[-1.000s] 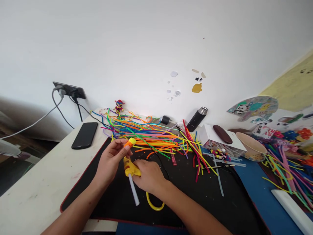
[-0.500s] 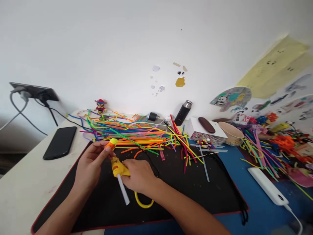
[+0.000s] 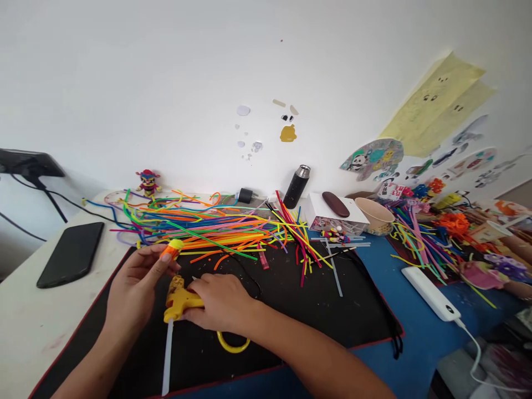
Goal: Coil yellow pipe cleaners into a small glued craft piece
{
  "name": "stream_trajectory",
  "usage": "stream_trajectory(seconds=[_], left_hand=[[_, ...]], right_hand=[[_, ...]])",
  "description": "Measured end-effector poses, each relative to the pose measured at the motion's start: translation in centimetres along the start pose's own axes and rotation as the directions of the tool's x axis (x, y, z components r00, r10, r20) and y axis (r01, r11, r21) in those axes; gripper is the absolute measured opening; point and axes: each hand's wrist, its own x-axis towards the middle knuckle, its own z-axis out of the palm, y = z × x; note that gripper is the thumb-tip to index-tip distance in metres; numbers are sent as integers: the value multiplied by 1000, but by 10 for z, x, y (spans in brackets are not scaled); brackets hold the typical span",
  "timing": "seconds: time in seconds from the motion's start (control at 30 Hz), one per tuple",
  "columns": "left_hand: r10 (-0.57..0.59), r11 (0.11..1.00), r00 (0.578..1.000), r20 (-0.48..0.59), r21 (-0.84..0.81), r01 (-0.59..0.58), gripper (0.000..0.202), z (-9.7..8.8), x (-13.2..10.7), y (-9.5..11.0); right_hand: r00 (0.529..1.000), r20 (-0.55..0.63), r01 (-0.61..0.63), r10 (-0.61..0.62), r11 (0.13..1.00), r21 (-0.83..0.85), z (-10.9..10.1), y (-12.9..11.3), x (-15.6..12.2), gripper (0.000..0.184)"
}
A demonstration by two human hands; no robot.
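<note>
My left hand [image 3: 135, 282] pinches a small orange and yellow piece [image 3: 172, 250] above the black mat [image 3: 316, 310]. My right hand [image 3: 216, 302] grips a yellow glue gun [image 3: 178, 299] low over the mat, just right of the left hand. A white glue stick [image 3: 168, 354] juts from the back of the gun toward me. A yellow ring [image 3: 231, 344] lies on the mat under my right wrist. A heap of coloured pipe cleaners [image 3: 208, 224] lies just beyond both hands.
A black phone [image 3: 70, 260] lies on the white table at left. At the back stand a small figurine [image 3: 146, 182], a black bottle [image 3: 296, 186], a white box [image 3: 332, 216] and a paper cup [image 3: 374, 215]. A white power bank [image 3: 428, 286] and more pipe cleaners [image 3: 419, 238] lie at right.
The view has swung right. My right hand has tipped the glue gun so its stick points more toward me. My left hand keeps its pinch on the orange and yellow piece.
</note>
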Motion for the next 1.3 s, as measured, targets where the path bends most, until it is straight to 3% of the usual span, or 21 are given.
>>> stream_trajectory(seconds=[0.2, 0.37, 0.53, 0.77, 1.0, 1.3], left_hand=[[-23, 1000, 1000, -7, 17, 23, 42, 0, 1, -1], [-3, 999, 1000, -29, 41, 4, 43, 1, -1, 6], [13, 997, 1000, -18, 74, -12, 41, 1, -1, 5], [-6, 999, 999, 33, 38, 5, 43, 5, 1, 2], [6, 1000, 996, 92, 9, -6, 43, 19, -4, 3], [-3, 1000, 992, 126, 18, 1, 40, 28, -10, 5]], right_hand=[[996, -7, 84, -84, 996, 2, -9, 3, -2, 56], [981, -157, -97, 115, 988, 118, -34, 35, -18, 31], [870, -282, -368, 403, 914, 172, -64, 96, -53, 21], [722, -381, -618, 577, 786, 18, -94, 167, -98, 26], [668, -355, -727, 654, 675, -124, -89, 198, -112, 30], [662, -272, -747, 698, 646, -160, -82, 206, -114, 21]])
